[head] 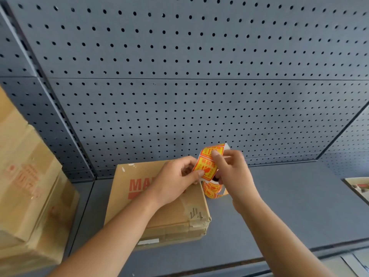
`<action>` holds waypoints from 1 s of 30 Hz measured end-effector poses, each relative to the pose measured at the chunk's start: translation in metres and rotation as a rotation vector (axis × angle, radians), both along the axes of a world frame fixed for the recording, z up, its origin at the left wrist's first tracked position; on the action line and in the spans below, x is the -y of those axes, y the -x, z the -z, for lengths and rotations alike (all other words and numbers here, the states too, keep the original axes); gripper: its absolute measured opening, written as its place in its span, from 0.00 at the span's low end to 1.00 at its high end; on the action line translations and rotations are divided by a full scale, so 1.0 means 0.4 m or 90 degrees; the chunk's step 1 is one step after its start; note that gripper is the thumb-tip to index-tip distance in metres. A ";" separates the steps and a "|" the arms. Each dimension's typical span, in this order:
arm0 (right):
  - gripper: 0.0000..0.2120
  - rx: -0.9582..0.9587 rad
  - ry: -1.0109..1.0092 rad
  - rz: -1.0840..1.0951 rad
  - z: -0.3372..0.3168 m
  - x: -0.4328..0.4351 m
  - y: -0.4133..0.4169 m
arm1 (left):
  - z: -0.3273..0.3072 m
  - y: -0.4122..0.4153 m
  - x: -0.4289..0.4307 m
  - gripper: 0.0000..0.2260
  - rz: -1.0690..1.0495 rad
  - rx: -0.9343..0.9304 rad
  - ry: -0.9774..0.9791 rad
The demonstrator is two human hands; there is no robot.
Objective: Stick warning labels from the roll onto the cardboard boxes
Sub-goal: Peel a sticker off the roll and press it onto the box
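Leftmost, at the left end of the shelf (pixel 289 206), stacked cardboard boxes (pixel 30 176), blurred, with faint red print on one face. Next, near the shelf's middle and close to its front edge, a flat cardboard box (pixel 159 216) with red lettering on top and no warning label visible on it yet. Above that box's far right corner, left hand (pixel 175 182) pinching the lower label of the label strip (pixel 207 164) between thumb and fingers. Just right, right hand (pixel 233 172) gripping the strip's upper end by thumb and forefinger, lower fingers apparently curled round the roll (pixel 214 189); hard to tell whether resting on the shelf or held clear. Probably mid-peel. Risks from here: pulling too fast or askew and tearing the label, or lifting the backing with it; letting freed adhesive fold onto itself or cling to a fingertip; slackening the right-hand grip and dropping the roll, then unspooling along the shelf; pressing down crooked, or over the box's scuffed near right corner, with poor adhesion likely.
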State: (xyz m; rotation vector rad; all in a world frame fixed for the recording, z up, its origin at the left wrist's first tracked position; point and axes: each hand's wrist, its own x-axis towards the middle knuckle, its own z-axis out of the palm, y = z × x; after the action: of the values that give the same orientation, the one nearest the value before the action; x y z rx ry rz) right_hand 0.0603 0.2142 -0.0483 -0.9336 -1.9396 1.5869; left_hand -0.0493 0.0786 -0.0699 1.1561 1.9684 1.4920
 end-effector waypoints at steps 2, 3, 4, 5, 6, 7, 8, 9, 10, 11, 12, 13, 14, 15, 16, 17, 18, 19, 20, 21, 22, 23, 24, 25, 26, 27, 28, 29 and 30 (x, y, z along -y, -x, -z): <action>0.19 -0.025 -0.210 0.045 0.003 -0.005 -0.017 | 0.000 -0.003 -0.002 0.05 0.005 0.007 0.000; 0.21 -0.037 -0.341 0.044 0.006 -0.008 -0.024 | 0.000 -0.004 -0.003 0.06 0.009 0.010 -0.001; 0.20 -0.045 -0.463 0.034 0.011 -0.012 -0.029 | 0.000 -0.005 -0.004 0.07 0.012 0.010 -0.001; 0.18 -0.047 -0.553 0.017 0.012 -0.013 -0.031 | 0.000 -0.005 -0.004 0.08 0.014 0.010 -0.002; 0.16 -0.041 -0.610 -0.003 0.017 -0.017 -0.030 | 0.000 -0.006 -0.004 0.09 0.015 0.010 -0.006; 0.13 -0.032 -0.638 -0.025 0.020 -0.019 -0.028 | 0.000 -0.005 -0.004 0.10 0.015 0.009 -0.010; 0.11 -0.024 -0.648 -0.042 0.022 -0.019 -0.025 | 0.001 -0.004 -0.003 0.11 0.012 0.009 -0.012; 0.10 -0.022 -0.652 -0.052 0.025 -0.018 -0.021 | 0.001 -0.003 -0.003 0.11 0.010 0.009 -0.013; 0.09 -0.024 -0.655 -0.056 0.027 -0.018 -0.019 | 0.002 -0.003 -0.003 0.11 0.008 0.011 -0.013; 0.08 -0.027 -0.658 -0.056 0.029 -0.018 -0.018 | 0.002 -0.004 -0.003 0.11 0.009 0.013 -0.015; 0.07 -0.031 -0.664 -0.053 0.030 -0.020 -0.018 | 0.000 -0.006 -0.003 0.11 0.009 0.020 -0.018; 0.07 -0.033 -0.669 -0.053 0.031 -0.020 -0.018 | -0.002 -0.007 -0.003 0.10 0.011 0.033 -0.024; 0.07 -0.035 -0.675 -0.055 0.032 -0.020 -0.018 | -0.004 -0.008 -0.002 0.10 0.014 0.051 -0.034; 0.07 -0.039 -0.681 -0.060 0.033 -0.020 -0.019 | -0.008 -0.009 -0.001 0.10 0.018 0.066 -0.043; 0.07 -0.045 -0.688 -0.068 0.033 -0.020 -0.019 | -0.011 -0.009 0.001 0.11 0.021 0.079 -0.051; 0.08 -0.051 -0.696 -0.078 0.032 -0.019 -0.020 | -0.015 -0.008 0.003 0.12 0.021 0.091 -0.058; 0.09 -0.058 -0.707 -0.091 0.031 -0.019 -0.020 | -0.019 -0.008 0.005 0.14 0.017 0.106 -0.062; 0.09 -0.065 -0.720 -0.106 0.029 -0.019 -0.021 | -0.023 -0.009 0.007 0.17 0.007 0.123 -0.062; 0.09 -0.071 -0.734 -0.118 0.028 -0.018 -0.022 | -0.027 -0.008 0.007 0.19 -0.008 0.143 -0.056; 0.09 -0.077 -0.747 -0.130 0.028 -0.018 -0.023 | -0.029 -0.007 0.007 0.20 -0.021 0.164 -0.048; 0.08 -0.082 -0.757 -0.139 0.029 -0.018 -0.025 | -0.030 -0.005 0.006 0.21 -0.030 0.181 -0.038; 0.08 -0.088 -0.764 -0.144 0.030 -0.018 -0.026 | -0.030 -0.003 0.005 0.21 -0.034 0.194 -0.030; 0.08 -0.096 -0.768 -0.147 0.032 -0.018 -0.027 | -0.030 -0.002 0.003 0.20 -0.034 0.203 -0.024; 0.08 -0.105 -0.770 -0.150 0.033 -0.018 -0.028 | -0.030 -0.001 0.001 0.20 -0.036 0.214 -0.022; 0.08 -0.115 -0.771 -0.152 0.034 -0.017 -0.029 | -0.031 0.001 0.001 0.19 -0.040 0.228 -0.025; 0.08 -0.124 -0.774 -0.154 0.035 -0.017 -0.030 | -0.033 0.001 0.000 0.18 -0.043 0.242 -0.029; 0.08 -0.128 -0.778 -0.155 0.034 -0.016 -0.031 | -0.034 0.002 -0.001 0.17 -0.043 0.251 -0.032; 0.08 -0.130 -0.784 -0.154 0.034 -0.015 -0.031 | -0.034 0.001 -0.002 0.17 -0.040 0.254 -0.036; 0.08 -0.132 -0.788 -0.151 0.034 -0.015 -0.031 | -0.034 0.001 -0.003 0.16 -0.037 0.252 -0.038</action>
State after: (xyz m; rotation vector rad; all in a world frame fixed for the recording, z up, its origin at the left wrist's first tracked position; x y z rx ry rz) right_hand 0.0729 0.2201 -0.0618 -0.0126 -2.3302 0.2920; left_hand -0.0497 0.0798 -0.0562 0.7571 1.7080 1.6703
